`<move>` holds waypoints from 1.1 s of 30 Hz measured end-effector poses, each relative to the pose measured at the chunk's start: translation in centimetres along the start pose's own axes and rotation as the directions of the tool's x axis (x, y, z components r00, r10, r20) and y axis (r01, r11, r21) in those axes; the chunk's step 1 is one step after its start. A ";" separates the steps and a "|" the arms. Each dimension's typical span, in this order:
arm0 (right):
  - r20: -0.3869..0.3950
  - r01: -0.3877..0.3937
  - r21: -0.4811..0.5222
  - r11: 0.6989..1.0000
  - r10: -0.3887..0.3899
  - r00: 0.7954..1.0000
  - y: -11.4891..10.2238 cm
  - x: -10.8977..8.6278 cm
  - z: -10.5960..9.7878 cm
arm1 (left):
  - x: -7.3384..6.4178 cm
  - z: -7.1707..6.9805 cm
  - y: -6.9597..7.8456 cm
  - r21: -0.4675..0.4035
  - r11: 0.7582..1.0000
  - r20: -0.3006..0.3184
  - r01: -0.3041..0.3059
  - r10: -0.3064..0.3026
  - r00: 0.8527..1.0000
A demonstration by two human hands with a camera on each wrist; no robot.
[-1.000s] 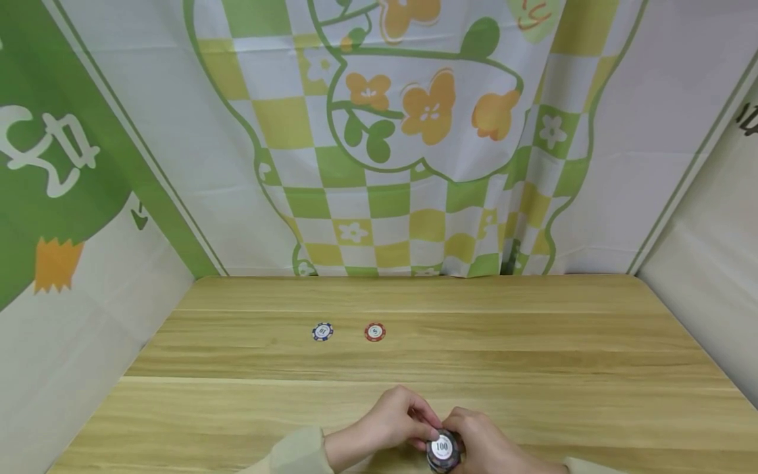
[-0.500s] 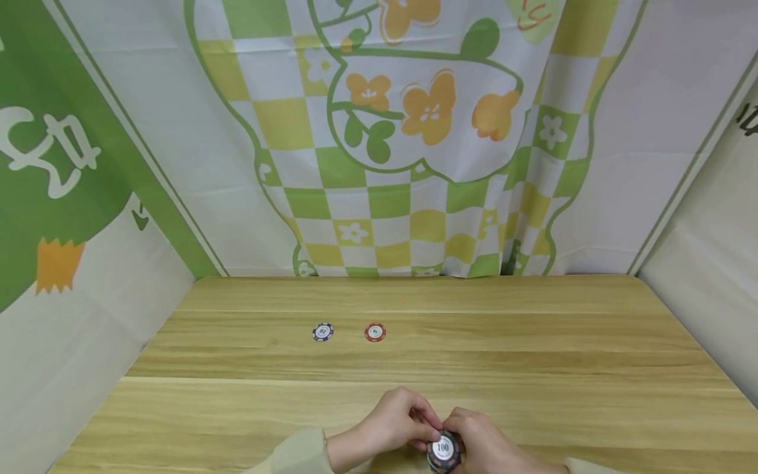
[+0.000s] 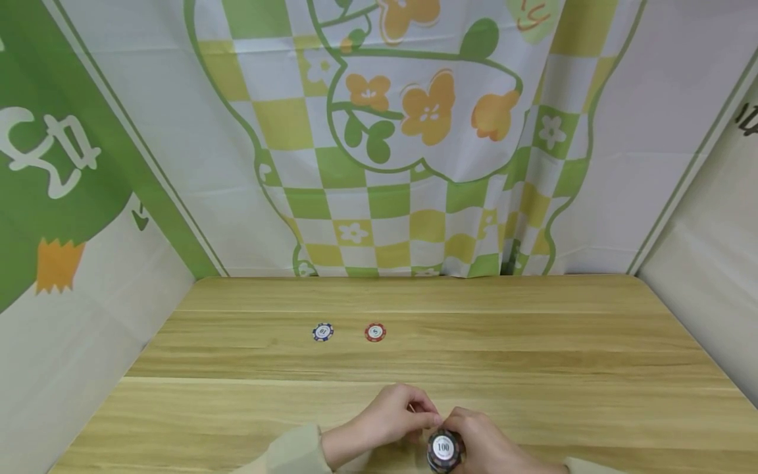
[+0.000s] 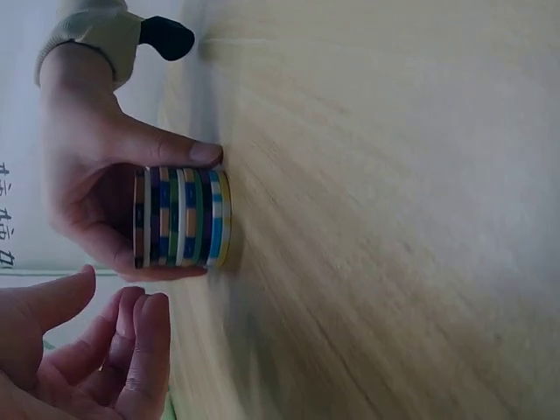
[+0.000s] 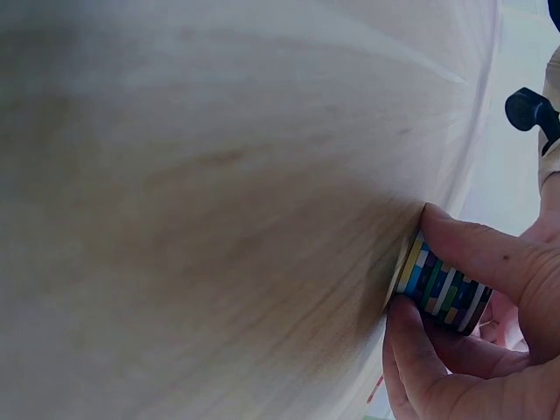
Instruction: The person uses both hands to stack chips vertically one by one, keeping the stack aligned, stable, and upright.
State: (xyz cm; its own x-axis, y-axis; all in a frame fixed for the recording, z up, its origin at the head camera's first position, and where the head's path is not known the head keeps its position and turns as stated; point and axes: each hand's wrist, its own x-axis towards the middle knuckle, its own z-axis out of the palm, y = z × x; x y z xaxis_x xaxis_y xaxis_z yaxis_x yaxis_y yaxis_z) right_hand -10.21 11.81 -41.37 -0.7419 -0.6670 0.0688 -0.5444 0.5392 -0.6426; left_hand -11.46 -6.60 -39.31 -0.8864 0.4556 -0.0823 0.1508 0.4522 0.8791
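A stack of several poker chips (image 3: 443, 447) stands near the front edge of the table, with a black chip marked 100 on top. My right hand (image 3: 482, 440) grips the stack from its right side. In the right wrist view, thumb and fingers wrap the striped edges of the stack (image 5: 444, 284), close to the yellow chip at its bottom. Just left of the chips is my left hand (image 3: 393, 416). The left wrist view shows its thumb and fingers apart beside the stack (image 4: 184, 217), with nothing between them.
Farther back on the wooden table (image 3: 562, 368) lie a blue chip (image 3: 322, 332) marked 10 and a red chip (image 3: 376, 332) marked 5, side by side. A patterned curtain (image 3: 414, 217) hangs behind the table's back edge, and white cloth walls flank it.
My left hand has drawn off the top chip and moved slightly back and away from the stack. My right hand keeps its grip, and the blue and red chips have stayed put.
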 end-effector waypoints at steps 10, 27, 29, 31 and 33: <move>-0.036 0.037 -0.021 0.999 -0.037 0.999 0.1 0.1 0.0 | 0.0 -1.0 0.4 0.538 0.813 0.181 -0.221 0.145 0.973; -0.006 0.000 -0.004 1.000 -0.001 1.000 -0.1 0.2 -0.1 | -0.2 -2.6 -0.3 0.745 0.527 0.327 -0.409 0.245 0.913; -0.003 0.000 -0.003 1.000 0.000 1.000 -0.1 0.2 -0.2 | -0.2 -2.9 -0.4 0.762 0.480 0.352 -0.434 0.256 0.900; 0.011 -0.010 0.008 1.000 0.010 1.000 -0.1 0.2 -0.2 | -0.2 -3.1 -0.6 0.772 0.447 0.372 -0.452 0.259 0.891; 0.013 -0.012 0.010 1.000 0.012 1.000 -0.1 0.2 -0.2 | -0.3 -3.3 -0.7 0.775 0.430 0.386 -0.464 0.260 0.885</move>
State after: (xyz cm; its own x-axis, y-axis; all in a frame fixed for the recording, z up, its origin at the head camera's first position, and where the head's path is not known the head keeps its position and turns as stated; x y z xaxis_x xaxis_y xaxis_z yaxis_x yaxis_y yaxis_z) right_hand -10.36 11.75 -41.12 -0.7432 -0.6671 0.0513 -0.5314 0.5419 -0.6511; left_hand -12.79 -9.59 -38.32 -0.5766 0.8167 -0.0251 0.8151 0.5770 0.0520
